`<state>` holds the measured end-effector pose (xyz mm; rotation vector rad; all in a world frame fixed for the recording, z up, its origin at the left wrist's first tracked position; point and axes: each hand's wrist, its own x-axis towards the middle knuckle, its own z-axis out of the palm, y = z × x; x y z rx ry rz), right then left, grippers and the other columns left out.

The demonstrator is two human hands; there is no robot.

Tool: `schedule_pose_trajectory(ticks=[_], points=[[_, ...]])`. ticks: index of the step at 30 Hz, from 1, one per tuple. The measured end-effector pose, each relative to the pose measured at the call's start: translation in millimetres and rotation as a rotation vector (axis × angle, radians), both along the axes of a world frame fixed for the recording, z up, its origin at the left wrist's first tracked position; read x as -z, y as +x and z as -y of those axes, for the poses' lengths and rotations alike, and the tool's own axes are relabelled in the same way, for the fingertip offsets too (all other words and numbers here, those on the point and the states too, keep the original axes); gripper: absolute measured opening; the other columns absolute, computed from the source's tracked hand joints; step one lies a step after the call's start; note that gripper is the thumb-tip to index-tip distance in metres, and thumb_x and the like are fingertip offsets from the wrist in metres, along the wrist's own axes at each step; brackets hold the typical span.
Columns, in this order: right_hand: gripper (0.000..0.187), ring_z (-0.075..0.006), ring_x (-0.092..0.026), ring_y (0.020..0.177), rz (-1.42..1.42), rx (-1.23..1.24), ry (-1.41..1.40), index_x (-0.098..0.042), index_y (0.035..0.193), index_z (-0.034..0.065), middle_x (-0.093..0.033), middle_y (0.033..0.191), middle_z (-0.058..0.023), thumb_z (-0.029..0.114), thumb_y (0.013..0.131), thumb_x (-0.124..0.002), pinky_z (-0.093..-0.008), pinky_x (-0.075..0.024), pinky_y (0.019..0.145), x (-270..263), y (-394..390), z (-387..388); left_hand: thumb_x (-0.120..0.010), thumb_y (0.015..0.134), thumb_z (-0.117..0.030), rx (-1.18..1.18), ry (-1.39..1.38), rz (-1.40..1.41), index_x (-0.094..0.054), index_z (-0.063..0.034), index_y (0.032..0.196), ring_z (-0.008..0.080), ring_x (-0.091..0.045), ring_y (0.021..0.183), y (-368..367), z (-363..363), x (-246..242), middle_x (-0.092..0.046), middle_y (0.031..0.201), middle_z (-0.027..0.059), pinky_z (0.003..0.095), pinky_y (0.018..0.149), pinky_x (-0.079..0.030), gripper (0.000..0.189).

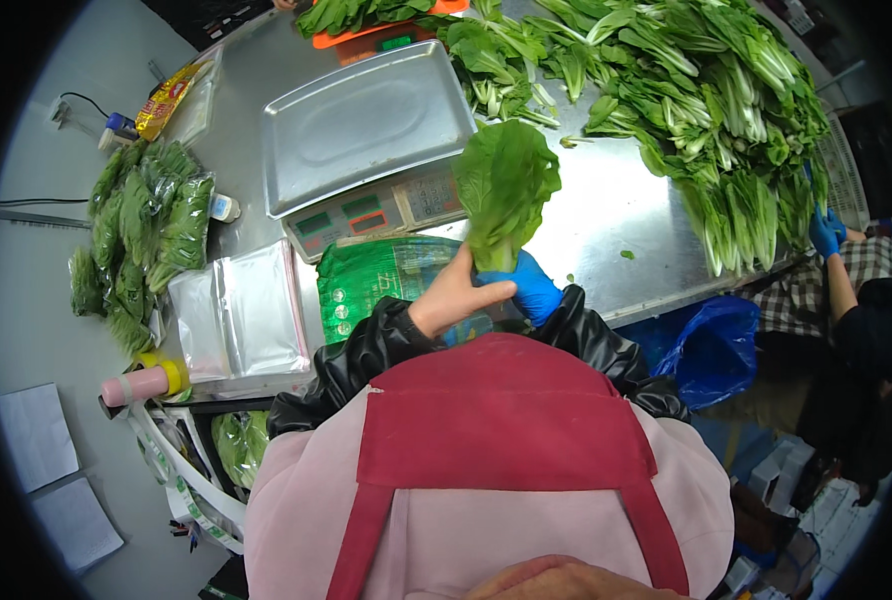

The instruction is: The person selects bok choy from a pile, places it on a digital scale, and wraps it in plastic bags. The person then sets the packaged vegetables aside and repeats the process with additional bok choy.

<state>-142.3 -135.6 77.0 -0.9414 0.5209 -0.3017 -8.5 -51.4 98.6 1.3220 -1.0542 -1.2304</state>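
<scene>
A bunch of leafy greens [507, 184] stands upright in front of my chest, leaves pointing away from me. Around its pale base is my right hand [534, 291], in a blue glove. My left hand [457, 294], bare, holds the base from the left, its thumb reaching across to the glove. Just beyond is a scale [352, 217] with a wide metal pan [363, 124] and nothing on the pan. Below my hands a green printed plastic sack [363, 289] lies at the table edge, partly hidden by my left arm.
A large heap of greens [716, 97] covers the table's [603, 217] right side. Bagged greens [149, 217] and clear plastic bags [258, 315] lie left. An orange scale [374, 41] stands at the back. A co-worker's gloved hands [827, 231] are at the right, near a blue bag [716, 352].
</scene>
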Motion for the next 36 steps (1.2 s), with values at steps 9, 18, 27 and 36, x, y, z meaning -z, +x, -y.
schedule_pose_trajectory(ticks=[9, 18, 27, 36], points=[[0.051, -0.0205, -0.059, 0.099, -0.01, -0.333, -0.059, -0.048, 0.124, -0.002, -0.061, 0.109, -0.0123, 0.027, 0.085, -0.066, -0.0333, -0.0468, 0.087, 0.1, 6.2, 6.0, -0.063, 0.081, -0.007, -0.219, -0.113, 0.02, -0.057, 0.0008, 0.111, 0.0166, -0.058, 0.086, 27.7, 36.6, -11.0, -0.061, 0.102, 0.0056, 0.0294, 0.076, -0.048, 0.031], [0.053, -0.0295, -0.052, 0.112, -0.565, 0.856, -1.014, -0.045, 0.127, -0.0012, -0.052, 0.122, -0.019, 0.017, 0.083, -0.068, -0.0357, -0.0412, 0.096, 41.5, -168.4, 159.8, -0.071, 0.08, -0.035, -0.721, 0.113, 0.683, -0.056, 0.0047, 0.112, 0.0285, -0.06, 0.094, 245.0, 106.2, 7.0, -0.063, 0.102, 0.0146, 0.0393, 0.085, -0.046, 0.053], [0.097, -0.0387, -0.037, 0.128, -1.521, 1.191, -1.014, -0.031, 0.137, -0.0069, -0.035, 0.139, -0.0274, 0.059, 0.075, -0.065, -0.0407, -0.0315, 0.106, 58.9, -450.2, 333.9, -0.067, 0.083, -0.033, -0.996, -0.24, 1.498, -0.035, 0.0044, 0.135, 0.0328, -0.037, 0.128, 182.1, 100.6, -27.1, -0.039, 0.136, 0.0242, 0.0421, 0.106, -0.028, 0.072], [0.112, -0.0354, -0.028, 0.135, -1.461, 0.801, -0.561, -0.019, 0.144, -0.0019, -0.027, 0.146, -0.0232, 0.069, 0.069, -0.063, -0.0385, -0.0256, 0.111, 64.2, -499.3, 407.2, -0.065, 0.085, -0.021, 0.417, 0.159, 0.388, -0.034, -0.0006, 0.139, 0.025, -0.048, 0.122, -71.7, 132.3, 47.7, -0.049, 0.132, 0.0162, 0.0361, 0.101, -0.038, 0.065]])
